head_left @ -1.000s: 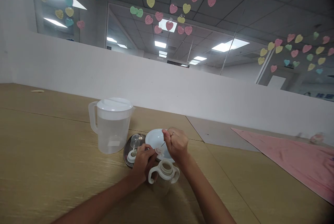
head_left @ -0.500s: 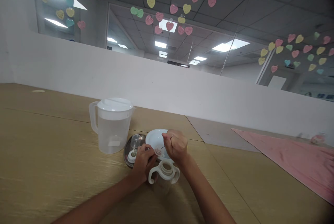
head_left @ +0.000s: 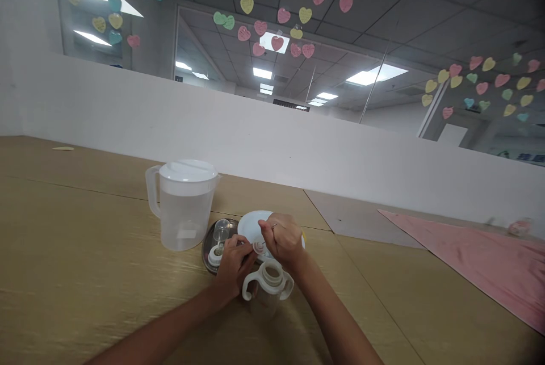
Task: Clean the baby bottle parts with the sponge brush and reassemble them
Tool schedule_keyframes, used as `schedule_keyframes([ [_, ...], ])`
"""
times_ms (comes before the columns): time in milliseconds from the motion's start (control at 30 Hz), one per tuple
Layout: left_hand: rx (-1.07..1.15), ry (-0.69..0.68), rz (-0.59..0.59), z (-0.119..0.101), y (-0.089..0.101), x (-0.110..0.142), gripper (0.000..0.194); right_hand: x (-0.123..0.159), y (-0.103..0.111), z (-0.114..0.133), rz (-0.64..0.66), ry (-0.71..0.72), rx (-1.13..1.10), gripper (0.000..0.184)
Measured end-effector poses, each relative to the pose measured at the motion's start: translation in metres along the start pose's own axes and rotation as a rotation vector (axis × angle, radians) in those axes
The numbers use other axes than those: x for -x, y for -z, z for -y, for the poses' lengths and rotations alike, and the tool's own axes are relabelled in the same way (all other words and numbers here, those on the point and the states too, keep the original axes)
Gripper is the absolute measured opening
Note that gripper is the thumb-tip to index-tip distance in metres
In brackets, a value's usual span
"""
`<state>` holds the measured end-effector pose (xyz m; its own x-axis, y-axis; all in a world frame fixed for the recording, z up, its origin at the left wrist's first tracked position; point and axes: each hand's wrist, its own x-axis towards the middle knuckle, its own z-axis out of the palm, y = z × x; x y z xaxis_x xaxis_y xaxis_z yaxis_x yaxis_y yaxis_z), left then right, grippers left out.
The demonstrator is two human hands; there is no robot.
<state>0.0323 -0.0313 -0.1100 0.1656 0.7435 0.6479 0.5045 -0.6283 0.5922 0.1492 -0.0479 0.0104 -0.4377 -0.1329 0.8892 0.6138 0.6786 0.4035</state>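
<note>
My left hand (head_left: 233, 260) is closed on a small pale bottle teat (head_left: 258, 247), its wide round opening turned to the right. My right hand (head_left: 285, 241) makes a fist around a thin dark rod (head_left: 264, 243), whose end points into or against the teat; the rest is hidden in the fist. Just below both hands stands a clear baby bottle (head_left: 271, 280) without a lid, with a white two-handled collar round its neck. A white bowl (head_left: 251, 224) lies behind the hands, partly covered by them.
Left of my left hand, a dark metal tray (head_left: 206, 248) carries a clear dome cap (head_left: 221, 230) and a white collar ring (head_left: 215, 255). A lidded translucent pitcher (head_left: 185, 212) stands behind it. A pink cloth (head_left: 472, 251) covers the table's right side, before a low white wall (head_left: 255, 138).
My right hand has shifted slightly left, bringing the thin rod closer to the teat. My left hand keeps its place.
</note>
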Motion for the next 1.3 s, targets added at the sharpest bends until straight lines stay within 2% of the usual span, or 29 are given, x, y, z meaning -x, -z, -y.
schedule_keyframes([
  [267,0.035,-0.001,-0.018,0.003,-0.002,0.000,0.035,0.008,-0.012,0.002,0.136,0.052,0.068,0.047],
  [533,0.025,-0.010,-0.013,0.005,-0.003,-0.001,0.038,0.011,-0.014,-0.002,0.334,0.098,0.125,0.041],
  [767,0.032,-0.014,-0.023,0.005,-0.002,-0.001,0.036,0.013,-0.017,-0.004,0.291,0.107,0.147,0.045],
  [933,0.085,-0.014,-0.006,0.005,-0.003,-0.001,0.035,0.016,-0.021,-0.002,0.331,0.107,0.138,0.046],
  [1033,0.103,-0.016,0.001,0.005,-0.003,-0.002,0.037,0.019,-0.023,-0.003,0.407,0.071,0.137,0.047],
  [1300,0.124,0.015,-0.004,0.008,-0.005,-0.002,0.035,0.029,-0.029,-0.006,0.722,-0.029,0.143,0.041],
])
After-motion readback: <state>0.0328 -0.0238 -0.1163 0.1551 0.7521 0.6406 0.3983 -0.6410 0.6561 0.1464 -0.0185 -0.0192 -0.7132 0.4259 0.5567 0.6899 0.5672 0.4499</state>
